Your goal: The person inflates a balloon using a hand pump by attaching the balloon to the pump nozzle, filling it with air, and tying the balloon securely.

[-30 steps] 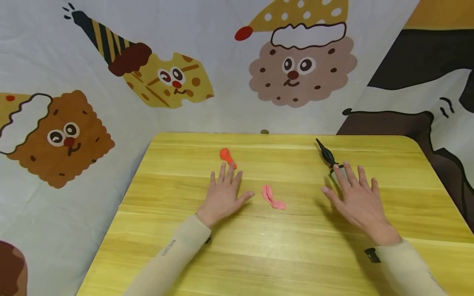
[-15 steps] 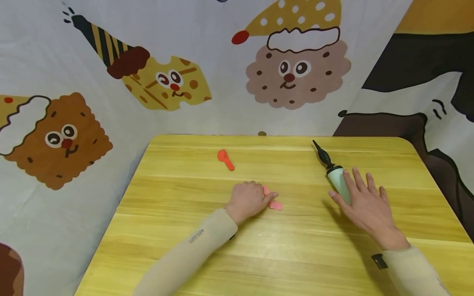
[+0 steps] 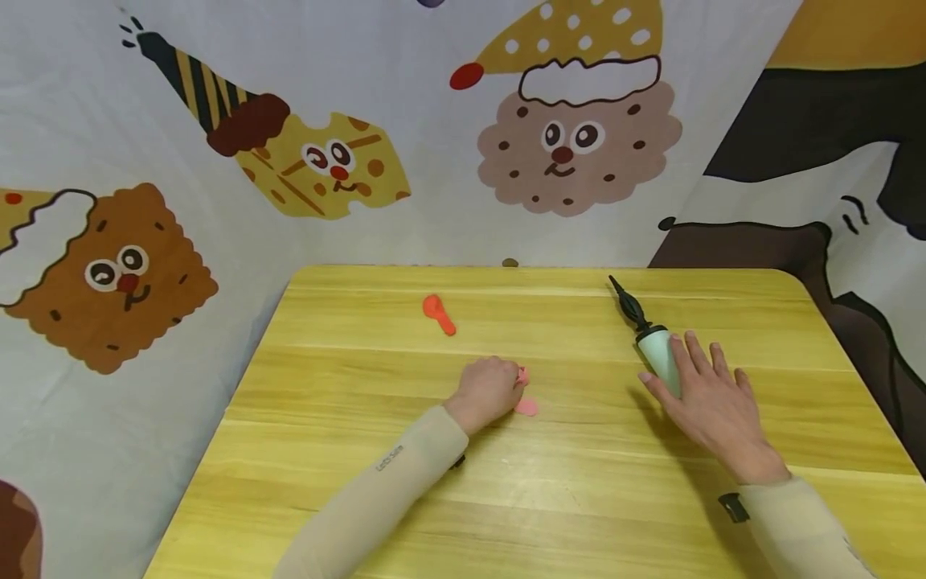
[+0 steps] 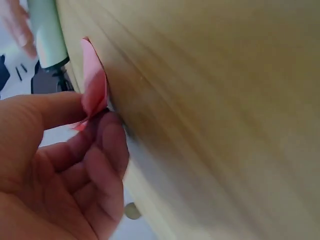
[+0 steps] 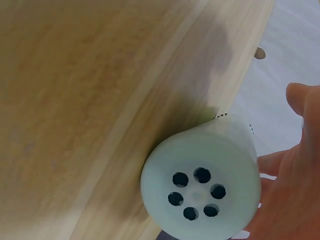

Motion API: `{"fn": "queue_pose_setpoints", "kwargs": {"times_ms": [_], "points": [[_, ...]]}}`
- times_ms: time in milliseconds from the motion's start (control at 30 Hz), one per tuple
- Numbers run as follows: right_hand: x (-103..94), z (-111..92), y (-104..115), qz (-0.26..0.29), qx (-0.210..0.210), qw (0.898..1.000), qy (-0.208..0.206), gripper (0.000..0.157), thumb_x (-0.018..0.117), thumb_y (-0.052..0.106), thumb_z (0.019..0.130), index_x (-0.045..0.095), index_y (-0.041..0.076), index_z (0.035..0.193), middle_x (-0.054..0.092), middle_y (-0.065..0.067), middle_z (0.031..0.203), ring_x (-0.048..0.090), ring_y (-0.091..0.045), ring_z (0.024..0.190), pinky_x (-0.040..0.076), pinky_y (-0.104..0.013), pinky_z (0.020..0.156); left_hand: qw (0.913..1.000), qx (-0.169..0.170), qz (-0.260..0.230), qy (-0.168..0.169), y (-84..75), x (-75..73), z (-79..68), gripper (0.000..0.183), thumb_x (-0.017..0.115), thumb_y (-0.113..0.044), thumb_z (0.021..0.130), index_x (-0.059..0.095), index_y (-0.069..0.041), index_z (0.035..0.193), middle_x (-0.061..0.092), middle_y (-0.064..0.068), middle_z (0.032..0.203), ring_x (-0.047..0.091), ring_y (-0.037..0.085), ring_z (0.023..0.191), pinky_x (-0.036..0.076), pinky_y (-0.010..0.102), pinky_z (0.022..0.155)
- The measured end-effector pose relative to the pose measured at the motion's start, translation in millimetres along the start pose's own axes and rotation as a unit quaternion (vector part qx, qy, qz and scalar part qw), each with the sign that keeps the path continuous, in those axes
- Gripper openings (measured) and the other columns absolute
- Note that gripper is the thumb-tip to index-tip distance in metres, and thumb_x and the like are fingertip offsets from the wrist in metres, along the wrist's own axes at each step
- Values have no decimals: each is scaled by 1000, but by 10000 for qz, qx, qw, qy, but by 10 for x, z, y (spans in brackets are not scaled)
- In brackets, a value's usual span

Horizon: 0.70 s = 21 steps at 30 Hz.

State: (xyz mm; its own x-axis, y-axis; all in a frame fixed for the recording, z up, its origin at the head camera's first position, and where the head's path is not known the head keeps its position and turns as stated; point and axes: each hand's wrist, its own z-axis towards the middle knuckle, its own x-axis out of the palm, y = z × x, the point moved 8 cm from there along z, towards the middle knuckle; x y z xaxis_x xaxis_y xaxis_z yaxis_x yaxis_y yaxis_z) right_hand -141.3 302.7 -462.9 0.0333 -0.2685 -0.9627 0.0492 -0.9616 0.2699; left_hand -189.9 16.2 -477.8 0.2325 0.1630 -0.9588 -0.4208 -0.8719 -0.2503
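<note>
Wooden tabletop (image 3: pixel 564 523), cartoon cloth (image 3: pixel 441 225) behind. Pink balloon (image 4: pixel 94 75): left hand (image 3: pixel 483 394) pinches it mid-tabletop; thin, so a loose pinch could drop it. Pale-green pump (image 3: pixel 658 355): right hand (image 3: pixel 714 406) at its side, fingers spread, contact unclear; round, might roll if nudged. Red balloon (image 3: pixel 439 314): farther back.

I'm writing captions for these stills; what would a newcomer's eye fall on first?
Probably the smiling cartoon biscuits printed on the white fabric backdrop behind the yellow wooden table. Next, the pale-green cylindrical pump with a black nozzle, by the right hand, then the limp pink rubber balloon pinched in the left hand.
</note>
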Motion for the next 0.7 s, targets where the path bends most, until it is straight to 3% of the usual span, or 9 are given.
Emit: {"fn": "queue_pose_setpoints", "kwargs": {"times_ms": [100,200,300,433,500,567,633,700], "points": [[2,19,2,3,17,10000,-35,90,43,63,105,19,-2,162,22,-33,163,23,-67,140,23,-83,101,9967,90,-793,-152,88,-44,-13,37,64,-29,104,55,-18,70,44,-5,60,44,11,57,38,26,55],[6,39,1,27,23,10000,-59,92,46,61,105,21,-9,159,27,-39,158,29,-69,134,28,-81,102,9849,63,-1708,-259,209,-91,-29,32,65,-26,104,61,-15,74,41,-6,57,37,9,54,32,25,57],[18,55,-5,96,38,9999,-81,94,51,60,103,24,-14,154,36,-45,147,40,-68,125,37,-77,97,9657,-56,-2567,-396,348,-117,-46,24,66,-21,103,69,-11,82,48,-7,58,35,7,54,30,23,58],[19,85,0,160,15,9996,-222,92,63,53,100,29,-19,146,50,-46,120,56,-61,97,48,-67,76,9313,-296,-3592,-524,519,-108,-62,15,65,-16,103,75,-6,96,64,-1,70,38,7,58,31,22,57],[16,102,15,154,-49,9994,-317,88,69,47,98,32,-21,142,52,-43,107,58,-55,84,49,-62,67,9089,-402,-4118,-531,583,-91,-66,15,64,-13,104,75,-4,102,72,4,80,47,6,62,38,20,60],[16,117,28,157,-118,9990,-408,83,73,39,96,34,-22,136,52,-39,97,57,-49,75,48,-58,60,8763,-462,-4770,-494,630,-61,-67,17,62,-11,105,74,0,106,75,11,88,61,8,70,48,20,67],[12,130,40,162,-209,9983,-518,75,76,31,95,37,-22,130,51,-36,91,56,-45,69,48,-56,55,8364,-441,-5441,-495,665,-44,-65,18,60,-8,105,71,6,110,77,17,100,72,15,86,56,24,78],[5,142,47,156,-285,9974,-641,67,78,23,93,39,-22,123,50,-34,86,55,-41,64,47,-54,51,7921,-388,-6070,-515,697,-29,-60,21,58,-7,106,67,9,115,75,21,109,74,24,102,59,32,89]]}}
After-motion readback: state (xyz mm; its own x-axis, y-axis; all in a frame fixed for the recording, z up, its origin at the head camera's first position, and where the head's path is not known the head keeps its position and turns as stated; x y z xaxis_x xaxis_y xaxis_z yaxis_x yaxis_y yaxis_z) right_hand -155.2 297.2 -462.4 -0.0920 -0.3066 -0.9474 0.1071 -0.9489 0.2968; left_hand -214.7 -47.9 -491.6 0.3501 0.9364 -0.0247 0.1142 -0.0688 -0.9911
